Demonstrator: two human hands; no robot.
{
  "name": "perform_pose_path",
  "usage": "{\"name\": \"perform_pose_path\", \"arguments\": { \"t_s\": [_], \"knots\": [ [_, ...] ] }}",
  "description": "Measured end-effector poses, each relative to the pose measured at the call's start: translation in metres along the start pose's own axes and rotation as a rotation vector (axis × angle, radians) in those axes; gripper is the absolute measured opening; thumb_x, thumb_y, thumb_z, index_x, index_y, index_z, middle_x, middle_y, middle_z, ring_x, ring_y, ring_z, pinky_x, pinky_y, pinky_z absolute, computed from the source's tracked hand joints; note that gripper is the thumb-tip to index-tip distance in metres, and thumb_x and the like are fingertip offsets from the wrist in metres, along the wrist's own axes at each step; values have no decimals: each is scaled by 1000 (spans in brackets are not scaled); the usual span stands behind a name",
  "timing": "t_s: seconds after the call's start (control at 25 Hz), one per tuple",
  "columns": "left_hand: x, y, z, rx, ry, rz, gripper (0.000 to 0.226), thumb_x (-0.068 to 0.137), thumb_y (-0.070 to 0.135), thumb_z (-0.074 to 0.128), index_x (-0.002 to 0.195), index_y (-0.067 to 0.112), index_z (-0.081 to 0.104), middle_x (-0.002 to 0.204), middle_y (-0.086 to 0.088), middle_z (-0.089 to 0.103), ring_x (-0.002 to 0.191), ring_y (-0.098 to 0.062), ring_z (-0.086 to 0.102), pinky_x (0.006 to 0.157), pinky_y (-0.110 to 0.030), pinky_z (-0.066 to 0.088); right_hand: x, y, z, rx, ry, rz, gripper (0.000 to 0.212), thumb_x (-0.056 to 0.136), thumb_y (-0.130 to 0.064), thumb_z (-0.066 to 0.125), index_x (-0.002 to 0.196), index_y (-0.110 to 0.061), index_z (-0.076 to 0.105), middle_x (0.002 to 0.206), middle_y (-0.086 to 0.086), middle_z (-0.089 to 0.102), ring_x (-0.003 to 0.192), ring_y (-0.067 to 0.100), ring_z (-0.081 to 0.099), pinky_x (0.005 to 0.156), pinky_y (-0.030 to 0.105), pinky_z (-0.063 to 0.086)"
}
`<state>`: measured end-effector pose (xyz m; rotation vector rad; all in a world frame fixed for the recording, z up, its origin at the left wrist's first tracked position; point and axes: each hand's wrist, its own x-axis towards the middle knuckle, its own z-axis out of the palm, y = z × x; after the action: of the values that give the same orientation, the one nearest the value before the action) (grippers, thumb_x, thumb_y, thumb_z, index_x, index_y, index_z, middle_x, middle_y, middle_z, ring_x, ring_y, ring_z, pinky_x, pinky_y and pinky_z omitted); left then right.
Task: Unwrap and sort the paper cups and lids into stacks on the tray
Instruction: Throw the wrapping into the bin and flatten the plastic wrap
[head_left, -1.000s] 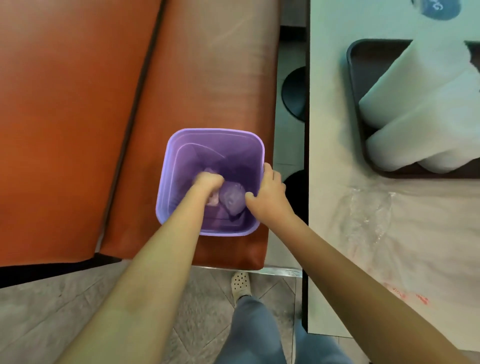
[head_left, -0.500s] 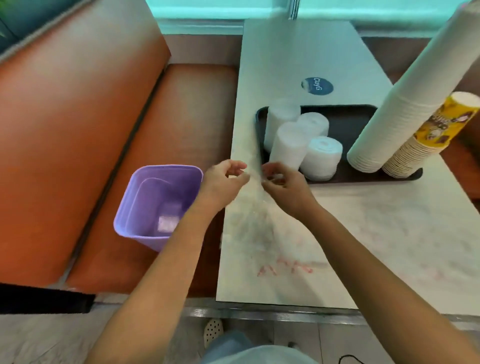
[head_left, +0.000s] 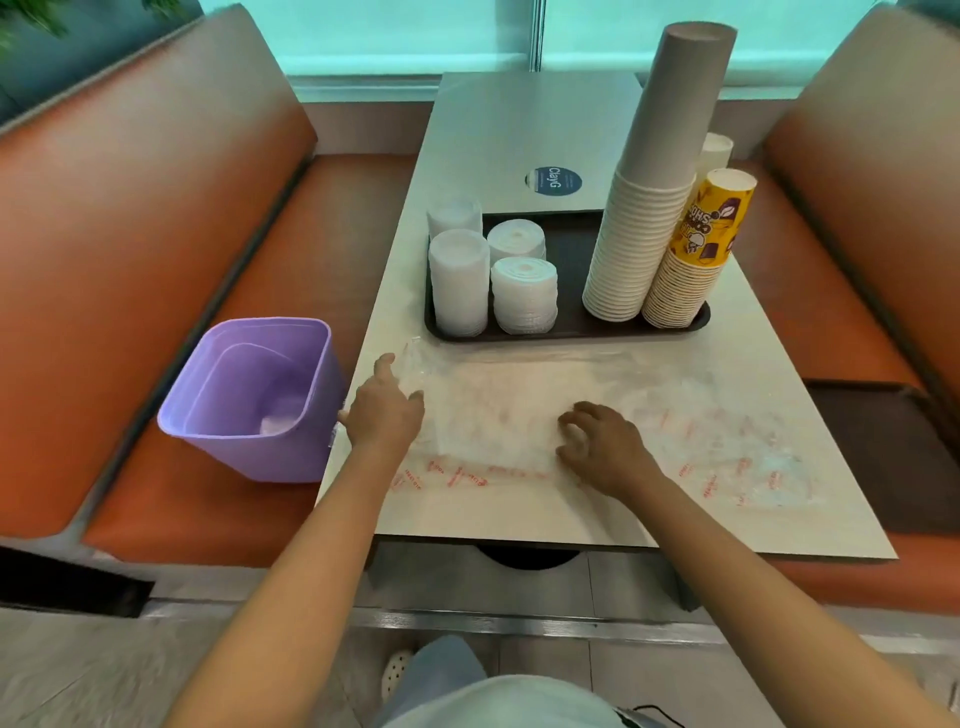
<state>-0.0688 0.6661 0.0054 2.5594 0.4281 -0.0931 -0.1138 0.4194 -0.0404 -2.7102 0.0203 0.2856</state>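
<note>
A dark tray (head_left: 571, 328) on the table holds several white lid stacks (head_left: 460, 280) at its left and two cup stacks at its right: a tall white one (head_left: 644, 218) and a shorter one topped by a yellow printed cup (head_left: 698, 244). In front of the tray a clear plastic wrapper (head_left: 493, 415) with red print lies spread on the table. My left hand (head_left: 384, 410) pinches its left end between thumb and forefinger. My right hand (head_left: 602, 441) claws down on the wrapper's middle with bent fingers.
A purple bin (head_left: 249, 395) stands on the orange bench seat left of the table, with crumpled plastic at its bottom. A second dark tray (head_left: 883, 452) lies on the right bench. More clear wrapping (head_left: 737, 457) covers the table's right front.
Both hands left the purple bin and came over to the table. They met at the wrapper by the tray, then spread apart along it. The view lifted from the bin to the table.
</note>
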Motion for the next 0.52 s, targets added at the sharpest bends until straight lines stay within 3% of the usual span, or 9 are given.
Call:
{"name": "perform_pose_path", "arguments": {
  "t_s": [0.12,0.28,0.4,0.48,0.52],
  "knots": [
    [-5,2,-5,-108,145,59,32,93,15,45,123,18,58,114,-9,65,107,-32,57,97,-44,42,-5,6,7,-105,15,-26,46,91,-33,51,136,-24,46,151,-1,31,138,21,27,111,40,24],
    [4,5,-22,-206,196,119,28,91,17,48,116,16,63,111,-8,67,101,-30,60,90,-42,48,-4,4,13,-119,29,-6,43,91,-33,49,133,-27,46,151,-2,30,138,21,26,112,41,22],
    [4,11,-23,46,170,180,36,88,18,53,124,18,57,123,-8,57,111,-30,53,94,-43,42,-3,2,11,-65,56,9,34,92,-32,49,127,-30,53,147,-3,35,136,21,29,109,40,22],
    [-3,17,-11,170,275,439,43,81,21,53,123,18,58,126,-10,51,115,-32,48,94,-46,37,-2,0,11,-23,90,25,27,93,-31,49,118,-29,61,142,-3,42,132,22,33,107,39,24],
    [-8,21,-4,152,247,636,46,76,26,51,121,20,60,125,-10,52,115,-33,49,95,-49,38,0,-1,11,-3,108,36,24,94,-31,49,113,-28,64,139,-4,46,131,22,35,105,38,25]
  ]
}}
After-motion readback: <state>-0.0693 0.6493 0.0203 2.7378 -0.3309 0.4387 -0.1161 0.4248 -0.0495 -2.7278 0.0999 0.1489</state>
